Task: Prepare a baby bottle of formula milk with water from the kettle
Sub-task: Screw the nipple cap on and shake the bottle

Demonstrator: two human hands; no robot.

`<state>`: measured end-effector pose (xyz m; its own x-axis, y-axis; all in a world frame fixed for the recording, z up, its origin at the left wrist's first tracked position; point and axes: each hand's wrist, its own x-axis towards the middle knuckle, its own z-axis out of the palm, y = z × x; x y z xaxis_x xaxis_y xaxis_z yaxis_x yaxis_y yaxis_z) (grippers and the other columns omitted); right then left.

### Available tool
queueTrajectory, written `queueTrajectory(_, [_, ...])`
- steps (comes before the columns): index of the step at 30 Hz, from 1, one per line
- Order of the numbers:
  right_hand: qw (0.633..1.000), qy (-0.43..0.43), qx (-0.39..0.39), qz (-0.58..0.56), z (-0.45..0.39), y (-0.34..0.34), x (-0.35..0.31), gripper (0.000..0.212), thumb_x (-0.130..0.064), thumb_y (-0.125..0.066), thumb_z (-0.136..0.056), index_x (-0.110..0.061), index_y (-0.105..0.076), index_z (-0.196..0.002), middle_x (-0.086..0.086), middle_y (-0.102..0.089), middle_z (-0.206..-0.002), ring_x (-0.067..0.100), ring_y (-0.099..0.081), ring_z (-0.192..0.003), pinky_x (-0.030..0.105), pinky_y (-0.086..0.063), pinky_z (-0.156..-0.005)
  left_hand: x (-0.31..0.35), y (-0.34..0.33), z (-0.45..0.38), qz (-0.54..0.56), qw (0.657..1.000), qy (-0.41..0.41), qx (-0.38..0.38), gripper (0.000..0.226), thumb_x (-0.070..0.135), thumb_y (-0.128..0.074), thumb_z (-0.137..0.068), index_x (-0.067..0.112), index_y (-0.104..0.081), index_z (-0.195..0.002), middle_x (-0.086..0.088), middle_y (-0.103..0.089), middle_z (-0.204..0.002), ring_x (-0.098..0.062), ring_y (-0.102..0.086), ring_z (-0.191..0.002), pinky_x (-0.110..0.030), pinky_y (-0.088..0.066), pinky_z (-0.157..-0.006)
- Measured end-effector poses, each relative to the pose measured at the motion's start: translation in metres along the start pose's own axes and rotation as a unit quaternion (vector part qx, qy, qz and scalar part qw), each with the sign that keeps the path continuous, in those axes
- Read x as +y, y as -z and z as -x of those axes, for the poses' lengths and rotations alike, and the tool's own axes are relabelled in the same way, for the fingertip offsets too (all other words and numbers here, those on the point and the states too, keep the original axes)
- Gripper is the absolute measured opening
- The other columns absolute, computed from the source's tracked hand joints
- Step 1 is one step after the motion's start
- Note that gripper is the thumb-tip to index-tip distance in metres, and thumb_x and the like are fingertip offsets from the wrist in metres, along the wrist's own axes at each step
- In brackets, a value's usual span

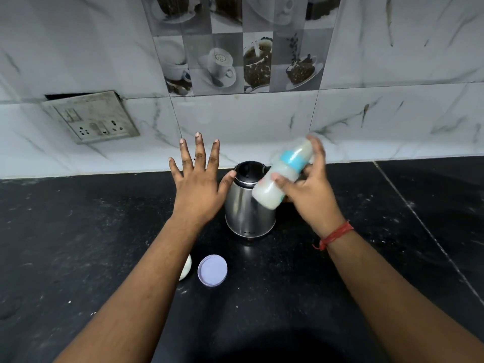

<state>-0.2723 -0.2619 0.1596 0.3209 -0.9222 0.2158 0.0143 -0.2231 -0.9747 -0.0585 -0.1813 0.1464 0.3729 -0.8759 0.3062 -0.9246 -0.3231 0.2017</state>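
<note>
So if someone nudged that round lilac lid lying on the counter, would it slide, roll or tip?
The lilac lid lies flat on the black counter, so it would probably slide, not roll. It looks like thin plastic, likely light and fairly stiff. Its low, wide shape leaves little to tip.

Kettle (247, 205): polished metal body, mirror-bright, with glossy black plastic lid. Bottle (282, 174): cloudy translucent plastic, smooth, blurred, with blue plastic collar. Counter (78, 244): dark polished stone, speckled, faintly glossy. Wall tiles (235, 119): glazed, marble-patterned. Lid (212, 270): matt lilac plastic. Socket plate (91, 116): grimy, dull plastic.
</note>
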Motion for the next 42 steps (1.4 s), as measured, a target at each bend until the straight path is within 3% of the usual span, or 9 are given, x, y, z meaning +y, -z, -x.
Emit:
queueTrajectory(3, [0.992,0.028,0.111,-0.044,-0.005,0.002,-0.002,0.100,-0.032,-0.082,-0.076,-0.043,-0.016,-0.151,0.003,-0.062,-0.128,0.014,-0.071,-0.104,0.057,-0.058,-0.092,-0.001,-0.001,0.001,-0.002,1.000,-0.003,0.002,0.078,0.069,-0.014,-0.098,0.031,0.008,-0.163,-0.007,0.024,-0.170,-0.037,0.025,-0.155,-0.068,0.004,-0.122])
queueTrajectory(7, [0.998,0.010,-0.050,0.028,0.001,0.001,0.003,0.102,-0.035,-0.084,-0.068,-0.053,-0.023,-0.147,0.001,-0.065,-0.125,0.019,-0.072,-0.106,0.052,-0.056,-0.098,-0.001,0.000,0.000,-0.002,1.000,-0.004,0.004,0.078,0.068,-0.016,-0.099,0.030,0.008,-0.163,-0.008,0.023,-0.170,-0.037,0.025,-0.155,-0.069,0.003,-0.122])
queueTrajectory(12, [0.991,0.038,0.115,-0.060,-0.007,0.005,-0.005,0.101,-0.027,-0.083,-0.078,-0.046,-0.015,-0.151,0.004,-0.061,-0.128,0.019,-0.070,-0.108,0.049,-0.057,-0.095,0.000,0.001,0.001,-0.002,1.000,-0.006,0.005,0.079,0.071,-0.012,-0.098,0.030,0.008,-0.163,-0.008,0.023,-0.170,-0.037,0.025,-0.155,-0.068,0.004,-0.122])
queueTrajectory(16, [0.996,0.037,-0.059,0.052,-0.001,0.006,-0.002,0.101,-0.029,-0.087,-0.072,-0.061,-0.023,-0.143,0.000,-0.063,-0.123,0.022,-0.072,-0.105,0.046,-0.057,-0.097,0.001,0.003,0.000,0.001,1.000,-0.004,0.001,0.080,0.070,-0.012,-0.097,0.030,0.008,-0.163,-0.007,0.024,-0.169,-0.036,0.026,-0.154,-0.068,0.005,-0.122])
queueTrajectory(21, [0.991,0.053,0.117,-0.037,-0.016,0.013,-0.014,0.102,-0.036,-0.082,-0.072,-0.047,-0.018,-0.150,0.010,-0.060,-0.134,0.018,-0.071,-0.105,0.052,-0.058,-0.095,-0.001,0.004,0.002,-0.001,1.000,-0.003,-0.001,0.081,0.072,-0.008,-0.095,0.031,0.008,-0.163,-0.007,0.025,-0.169,-0.036,0.026,-0.154,-0.068,0.005,-0.122])
queueTrajectory(26, [0.994,0.032,-0.063,0.083,-0.004,0.005,-0.007,0.099,-0.046,-0.085,-0.061,-0.065,-0.028,-0.140,0.001,-0.066,-0.122,0.025,-0.072,-0.105,0.051,-0.058,-0.095,0.000,0.003,0.000,0.000,1.000,-0.006,0.002,0.080,0.070,-0.011,-0.097,0.031,0.009,-0.163,-0.007,0.025,-0.169,-0.036,0.026,-0.154,-0.068,0.005,-0.122])
queueTrajectory(30, [0.994,0.053,0.097,-0.017,-0.012,0.007,-0.013,0.097,-0.035,-0.084,-0.073,-0.049,-0.023,-0.147,0.008,-0.062,-0.130,0.019,-0.071,-0.104,0.050,-0.058,-0.094,-0.003,0.003,0.000,-0.001,1.000,-0.002,0.004,0.079,0.071,-0.012,-0.097,0.031,0.008,-0.163,-0.007,0.023,-0.170,-0.036,0.025,-0.155,-0.067,0.005,-0.122])
queueTrajectory(35, [0.996,0.045,-0.047,0.068,-0.006,0.000,-0.007,0.101,-0.044,-0.085,-0.063,-0.059,-0.027,-0.144,0.001,-0.065,-0.121,0.024,-0.072,-0.105,0.051,-0.058,-0.094,-0.005,0.000,-0.002,-0.001,1.000,-0.004,0.005,0.079,0.072,-0.011,-0.097,0.032,0.009,-0.163,-0.006,0.023,-0.170,-0.036,0.025,-0.155,-0.068,0.003,-0.122])
queueTrajectory(42, [0.999,0.048,0.017,0.008,-0.010,0.000,-0.002,0.100,-0.018,-0.084,-0.079,-0.048,-0.021,-0.150,0.010,-0.061,-0.130,0.028,-0.071,-0.107,0.046,-0.063,-0.084,-0.005,-0.003,-0.002,-0.005,1.000,-0.004,0.002,0.081,0.073,-0.006,-0.095,0.032,0.010,-0.162,-0.006,0.024,-0.170,-0.036,0.025,-0.155,-0.069,0.004,-0.122])
